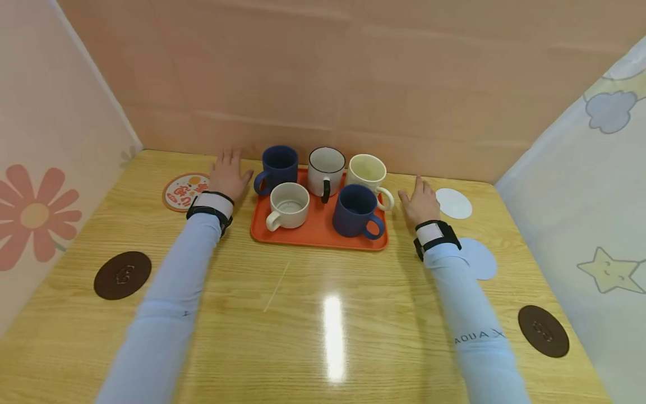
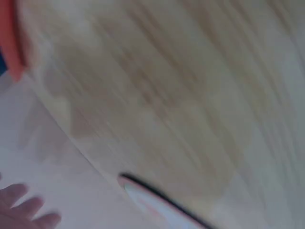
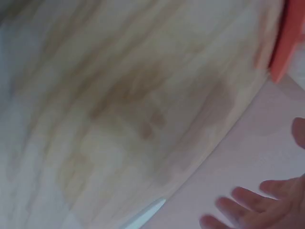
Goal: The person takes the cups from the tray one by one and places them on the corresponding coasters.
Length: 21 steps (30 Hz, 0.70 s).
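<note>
An orange tray (image 1: 318, 238) lies near the back of the table with several mugs on it. In its back row stand a dark blue mug (image 1: 280, 163), a white mug with a black rim and handle (image 1: 323, 174) and a pale yellow mug (image 1: 365, 168). A cream mug (image 1: 290, 207) and a second dark blue mug (image 1: 353, 210) are in front. Left of the tray, my left hand (image 1: 228, 177) has its fingers spread and holds nothing. My right hand (image 1: 421, 203), likewise empty with extended fingers, is right of the tray. Whether either touches the table, I cannot tell.
A patterned round coaster (image 1: 183, 192) and a dark brown one (image 1: 123, 275) lie at left. On the right are a white coaster (image 1: 453, 203), a light blue coaster (image 1: 478, 259) partly behind my sleeve, and another brown coaster (image 1: 543, 331). Cloth-covered walls border the table.
</note>
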{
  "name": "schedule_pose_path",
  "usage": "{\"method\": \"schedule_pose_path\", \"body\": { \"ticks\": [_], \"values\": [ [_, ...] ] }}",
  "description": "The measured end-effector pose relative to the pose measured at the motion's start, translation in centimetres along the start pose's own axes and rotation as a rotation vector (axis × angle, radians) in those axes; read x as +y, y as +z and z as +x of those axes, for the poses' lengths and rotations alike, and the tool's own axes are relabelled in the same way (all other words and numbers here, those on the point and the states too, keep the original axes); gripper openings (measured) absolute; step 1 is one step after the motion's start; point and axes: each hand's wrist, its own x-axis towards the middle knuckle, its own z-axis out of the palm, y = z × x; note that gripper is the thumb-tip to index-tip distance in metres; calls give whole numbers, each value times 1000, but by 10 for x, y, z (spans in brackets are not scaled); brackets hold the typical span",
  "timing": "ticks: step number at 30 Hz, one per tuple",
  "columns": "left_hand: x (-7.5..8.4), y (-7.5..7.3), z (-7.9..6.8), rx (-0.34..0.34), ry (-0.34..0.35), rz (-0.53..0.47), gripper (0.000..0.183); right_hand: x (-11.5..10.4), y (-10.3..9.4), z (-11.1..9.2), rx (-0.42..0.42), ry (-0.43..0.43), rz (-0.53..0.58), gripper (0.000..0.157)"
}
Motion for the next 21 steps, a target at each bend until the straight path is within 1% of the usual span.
{"method": "schedule_pose_path", "body": {
  "ticks": [2, 3, 5, 7, 9, 10, 12, 13, 15, 17, 20, 21],
  "values": [
    [0, -2, 0, -51, -29, -102, 62, -2, -4, -2, -39, 8, 80, 67],
    [0, -3, -1, -91, -51, -155, 60, -3, -7, -3, -68, 22, 121, 67],
    [1, -6, -3, -191, -99, -248, 56, -6, -11, -6, -138, 54, 178, 65],
    [2, -9, -4, -296, -145, -314, 53, -8, -15, -8, -232, 92, 260, 63],
    [3, -13, -5, -393, -182, -374, 51, -9, -19, -9, -337, 142, 376, 61],
    [3, -14, -6, -429, -197, -402, 49, -9, -20, -9, -384, 164, 442, 59],
    [4, -17, -7, -503, -250, -514, 47, -9, -21, -9, -466, 216, 598, 57],
    [4, -18, -7, -534, -279, -566, 46, -9, -21, -9, -498, 240, 656, 55],
    [4, -18, -8, -595, -339, -668, 44, -10, -21, -10, -546, 258, 721, 51],
    [5, -18, -8, -645, -415, -774, 44, -10, -21, -11, -582, 263, 755, 48],
    [6, -16, -7, -709, -459, -861, 45, -13, -21, -14, -613, 260, 780, 41],
    [6, -15, -7, -720, -471, -887, 44, -14, -21, -15, -615, 259, 792, 39]
  ]
}}
